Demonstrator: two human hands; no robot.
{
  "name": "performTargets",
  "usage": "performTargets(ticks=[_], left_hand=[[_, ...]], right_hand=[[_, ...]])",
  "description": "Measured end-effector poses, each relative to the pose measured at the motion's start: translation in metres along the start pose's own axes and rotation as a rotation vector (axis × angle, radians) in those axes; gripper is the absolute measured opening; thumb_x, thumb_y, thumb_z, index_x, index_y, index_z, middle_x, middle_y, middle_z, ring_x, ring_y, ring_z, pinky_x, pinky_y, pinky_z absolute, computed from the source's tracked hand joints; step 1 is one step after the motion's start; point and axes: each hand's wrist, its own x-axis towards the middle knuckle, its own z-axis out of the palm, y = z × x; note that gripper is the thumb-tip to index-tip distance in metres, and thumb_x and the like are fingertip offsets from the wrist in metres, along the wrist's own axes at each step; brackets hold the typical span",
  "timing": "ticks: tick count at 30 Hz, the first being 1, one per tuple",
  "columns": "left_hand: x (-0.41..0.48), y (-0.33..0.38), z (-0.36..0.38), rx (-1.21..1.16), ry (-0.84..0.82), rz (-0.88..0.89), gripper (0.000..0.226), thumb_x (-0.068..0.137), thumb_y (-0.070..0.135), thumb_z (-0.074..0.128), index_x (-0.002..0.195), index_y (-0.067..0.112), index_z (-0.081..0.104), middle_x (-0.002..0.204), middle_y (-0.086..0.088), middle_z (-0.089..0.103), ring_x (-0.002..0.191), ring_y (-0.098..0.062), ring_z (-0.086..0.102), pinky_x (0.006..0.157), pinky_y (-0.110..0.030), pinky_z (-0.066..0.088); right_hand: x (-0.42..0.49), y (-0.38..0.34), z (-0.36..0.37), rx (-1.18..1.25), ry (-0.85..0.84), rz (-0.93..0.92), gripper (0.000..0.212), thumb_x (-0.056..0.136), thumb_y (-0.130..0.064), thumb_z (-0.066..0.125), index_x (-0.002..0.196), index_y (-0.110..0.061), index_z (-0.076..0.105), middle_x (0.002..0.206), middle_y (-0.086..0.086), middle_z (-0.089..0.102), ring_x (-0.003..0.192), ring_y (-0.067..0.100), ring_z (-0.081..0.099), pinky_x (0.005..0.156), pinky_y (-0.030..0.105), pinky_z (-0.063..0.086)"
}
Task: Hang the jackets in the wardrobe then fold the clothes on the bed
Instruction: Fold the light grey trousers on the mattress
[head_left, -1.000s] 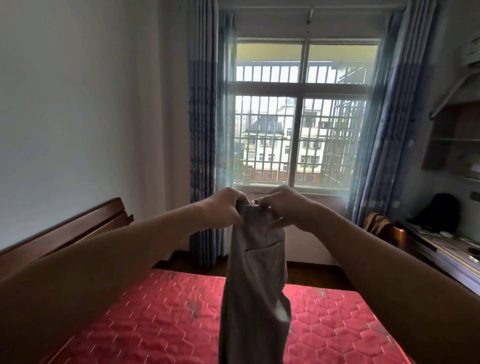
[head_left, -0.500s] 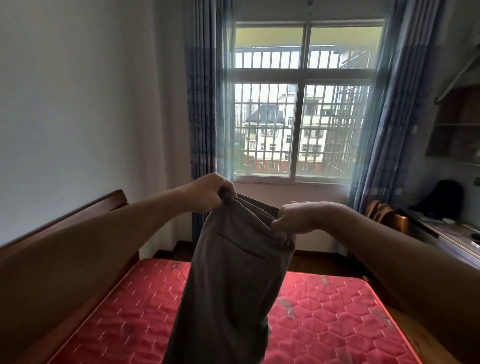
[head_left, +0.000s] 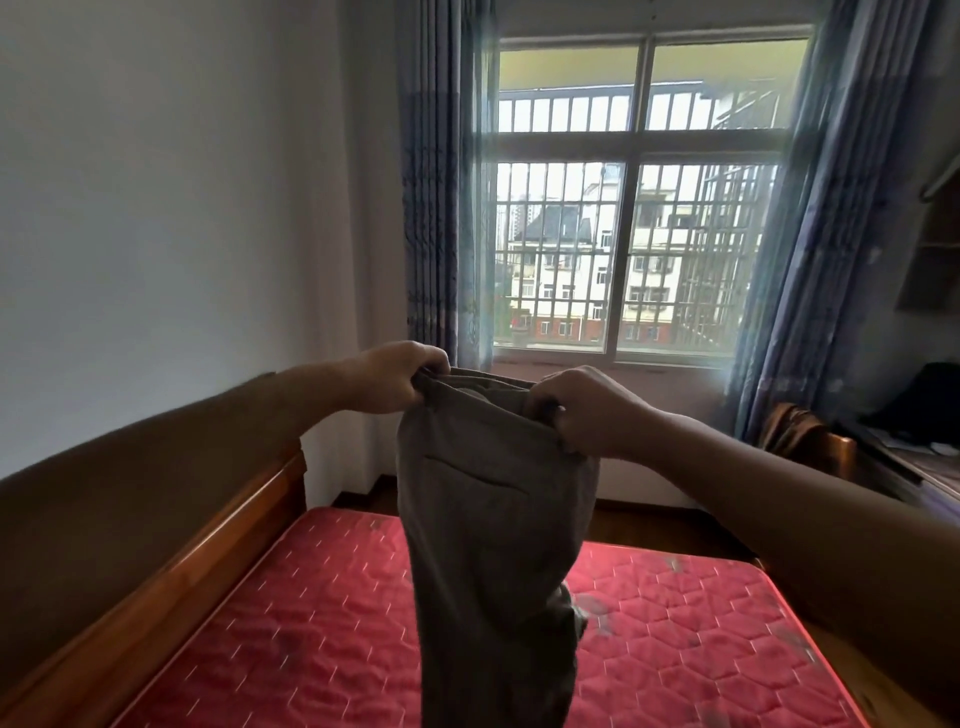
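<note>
Head view: a pair of grey-brown trousers (head_left: 493, 519) hangs in the air above the bed (head_left: 311, 623), waistband up, a back pocket facing the camera. Left hand (head_left: 395, 376) grips one end of the waistband with curled fingers; right hand (head_left: 587, 410) pinches the other end. The legs drop down over the red quilted mattress. Behind stand a barred window (head_left: 639, 208), blue curtains (head_left: 431, 182) and the wooden headboard (head_left: 156, 467) at left.

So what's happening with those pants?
A person is holding up a pair of grey-brown pants by the waistband. The left hand grips one end of the waistband and the right hand grips the other. The legs hang down in front of the red mattress. The pants are not folded yet.
</note>
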Motion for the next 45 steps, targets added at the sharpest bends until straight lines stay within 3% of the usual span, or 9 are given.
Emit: performTargets(ticks=[11,15,19,22,25,30,36,42,45], left_hand=[[-0.007,0.008,0.026,-0.143,0.039,0.031,0.008,0.086,-0.004,0.069,0.088,-0.007,0.062,0.086,-0.023,0.063,0.075,-0.023,0.057,0.073,-0.043,0.054],[-0.003,0.016,0.024,-0.275,0.1,0.018,0.014,0.089,-0.011,0.058,0.083,0.001,0.056,0.086,-0.017,0.058,0.076,-0.027,0.063,0.07,-0.047,0.06],[0.002,0.023,0.021,-0.232,0.169,0.044,0.008,0.093,-0.007,0.054,0.091,0.001,0.057,0.093,-0.02,0.061,0.083,-0.037,0.065,0.067,-0.05,0.061],[0.003,0.023,0.019,-0.239,0.225,0.041,0.014,0.095,-0.004,0.053,0.09,0.008,0.057,0.092,-0.014,0.06,0.082,-0.03,0.064,0.066,-0.047,0.06],[0.003,0.018,0.014,-0.241,0.265,0.026,0.016,0.094,-0.002,0.054,0.087,0.011,0.058,0.088,-0.01,0.06,0.08,-0.025,0.061,0.066,-0.047,0.058],[-0.005,0.007,0.006,-0.22,0.234,0.035,0.025,0.094,-0.003,0.055,0.083,0.02,0.059,0.083,0.002,0.061,0.07,0.003,0.058,0.059,-0.02,0.052],[-0.016,-0.01,-0.022,-0.135,0.169,-0.084,0.02,0.093,0.003,0.056,0.093,0.023,0.058,0.087,-0.003,0.063,0.08,-0.015,0.06,0.068,-0.033,0.052],[0.003,0.017,-0.022,0.004,0.105,0.025,0.065,0.085,0.046,0.069,0.14,0.04,0.034,0.127,0.007,0.06,0.109,-0.01,0.056,0.097,-0.025,0.034],[0.018,0.037,-0.006,0.083,-0.021,0.05,0.071,0.076,0.055,0.079,0.134,0.032,0.046,0.114,0.008,0.065,0.1,-0.011,0.062,0.091,-0.028,0.052]], right_hand=[[-0.009,0.018,-0.003,0.072,0.217,0.035,0.029,0.087,-0.008,0.05,0.096,-0.033,0.038,0.08,-0.001,0.057,0.073,0.023,0.055,0.062,0.04,0.046],[-0.012,0.033,-0.02,-0.154,0.318,0.05,0.026,0.087,-0.026,0.056,0.112,-0.032,0.057,0.085,-0.003,0.054,0.103,0.025,0.053,0.091,0.042,0.043],[-0.014,0.039,-0.033,-0.255,0.26,0.031,0.014,0.093,-0.027,0.058,0.09,-0.018,0.068,0.076,0.0,0.063,0.098,0.025,0.057,0.078,0.035,0.041],[-0.016,0.041,-0.033,-0.162,0.153,0.056,0.05,0.097,-0.057,0.047,0.069,-0.018,0.057,0.07,0.001,0.058,0.071,0.021,0.058,0.062,0.031,0.033],[-0.023,0.041,-0.029,-0.036,0.044,0.087,0.063,0.076,-0.089,0.042,0.067,-0.028,0.055,0.093,-0.003,0.05,0.086,0.013,0.048,0.069,0.027,0.035],[-0.02,0.036,-0.02,0.037,-0.069,0.142,0.038,0.079,-0.041,0.081,0.065,-0.018,0.055,0.085,0.0,0.056,0.081,0.017,0.049,0.068,0.036,0.043],[-0.001,0.0,-0.004,0.33,0.187,0.131,0.021,0.08,-0.004,0.072,0.088,-0.011,0.055,0.083,0.005,0.06,0.075,0.025,0.057,0.059,0.04,0.049],[0.019,-0.031,0.003,0.553,0.393,0.06,0.058,0.082,0.002,0.074,0.123,-0.016,0.038,0.08,0.004,0.056,0.059,0.007,0.055,0.048,0.026,0.047],[0.016,-0.036,0.005,0.577,0.429,0.09,0.064,0.078,-0.006,0.083,0.122,-0.013,0.037,0.075,0.0,0.06,0.061,0.01,0.057,0.05,0.019,0.047]])
